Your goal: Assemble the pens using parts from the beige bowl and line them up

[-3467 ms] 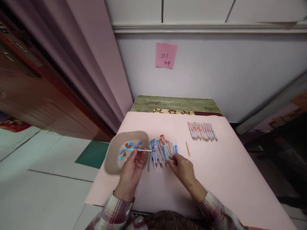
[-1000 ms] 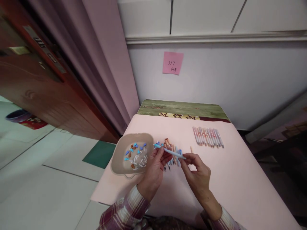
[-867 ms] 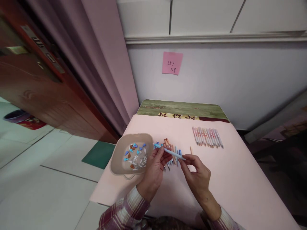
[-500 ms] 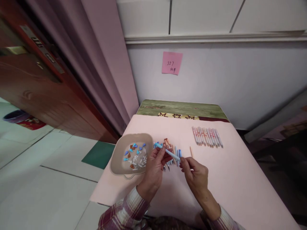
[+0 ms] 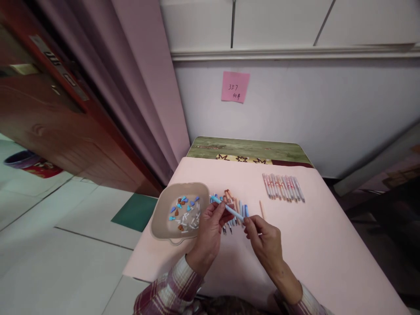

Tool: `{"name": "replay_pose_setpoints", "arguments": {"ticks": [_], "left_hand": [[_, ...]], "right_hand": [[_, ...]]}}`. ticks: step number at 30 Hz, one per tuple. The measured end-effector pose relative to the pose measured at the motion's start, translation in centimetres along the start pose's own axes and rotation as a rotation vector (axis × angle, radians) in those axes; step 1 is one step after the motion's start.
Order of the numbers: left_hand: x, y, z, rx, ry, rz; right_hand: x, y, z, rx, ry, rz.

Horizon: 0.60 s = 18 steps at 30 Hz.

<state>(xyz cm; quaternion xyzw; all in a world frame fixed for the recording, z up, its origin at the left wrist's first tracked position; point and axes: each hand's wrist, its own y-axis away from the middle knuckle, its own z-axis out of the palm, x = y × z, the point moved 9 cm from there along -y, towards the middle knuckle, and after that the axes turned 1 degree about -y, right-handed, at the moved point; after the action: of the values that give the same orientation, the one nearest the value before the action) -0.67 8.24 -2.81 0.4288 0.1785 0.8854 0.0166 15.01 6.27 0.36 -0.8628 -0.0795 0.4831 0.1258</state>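
Observation:
A light blue pen (image 5: pixel 234 212) is held at a slant above the table between my two hands. My left hand (image 5: pixel 212 218) pinches it near its upper left end, which is a brighter blue. The fingers of my right hand (image 5: pixel 262 234) are closed on its lower right end. Beneath the hands lies a loose group of pen parts (image 5: pixel 229 195) in blue, orange and white, partly hidden. Left of my left hand stands a beige basin (image 5: pixel 157 218) with small blue and brown pieces and short white sticks in it.
A row of clear-barrelled pens (image 5: pixel 284 188) lies at the back right of the pink-covered table (image 5: pixel 321 245). One orange pen part (image 5: pixel 262 209) lies apart, beyond my right hand. A pink note (image 5: pixel 235 87) is stuck on the wall, and a door (image 5: pixel 65 113) stands at the left.
My right hand has shifted slightly left with its end of the pen. The left hand keeps nearly the same place and grip.

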Motion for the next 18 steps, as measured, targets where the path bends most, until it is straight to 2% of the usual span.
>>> {"name": "replay_pose_setpoints", "arguments": {"ticks": [3, 9, 18], "left_hand": [[-0.07, 0.02, 0.06, -0.009, 0.004, 0.001], [0.11, -0.09, -0.07, -0.007, -0.029, 0.016], [-0.2, -0.21, -0.28, 0.001, -0.067, 0.026]], "right_hand": [[0.43, 0.0, 0.18, -0.019, -0.004, 0.024], [-0.35, -0.13, -0.17, 0.064, 0.063, -0.051], [-0.4, 0.13, 0.44, -0.04, 0.053, -0.052]]}}
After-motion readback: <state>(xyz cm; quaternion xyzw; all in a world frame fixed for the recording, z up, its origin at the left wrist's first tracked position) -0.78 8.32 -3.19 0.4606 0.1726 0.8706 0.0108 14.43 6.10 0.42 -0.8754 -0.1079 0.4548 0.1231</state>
